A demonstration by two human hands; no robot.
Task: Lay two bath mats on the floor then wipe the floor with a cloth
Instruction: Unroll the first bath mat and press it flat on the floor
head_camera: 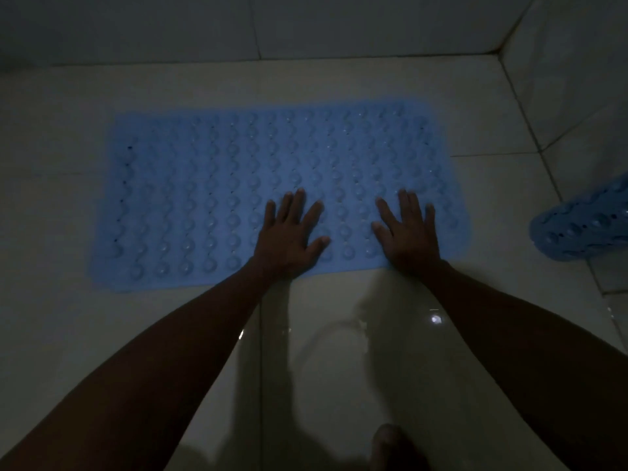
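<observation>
Blue and bumpy, the mat (238,185) lies flat on the floor (339,351), with its long side running left to right. The room is dim, so the bumps on the mat look soft and blurry, most of all at the far edge.

A second mat (584,226) is at the right. It is blue too, with holes and bumps. It looks curled up, and the picture's edge cuts most of it off, so its full shape is hard to tell.

Both hands press down on the flat mat near its front edge. The left hand (289,239) is near the middle of the mat. The right hand (407,236) is closer to the mat's right end. Each hand is open, with fingers spread wide and the palm down on the bumps. Neither hand grips anything. The two hands are apart, with a few rows of bumps between them.

The floor has pale, shiny tiles. A small bright spot (435,319) glints on it near the right arm. At the bottom a dark round shape (390,443) pokes in, too dark to make out.
</observation>
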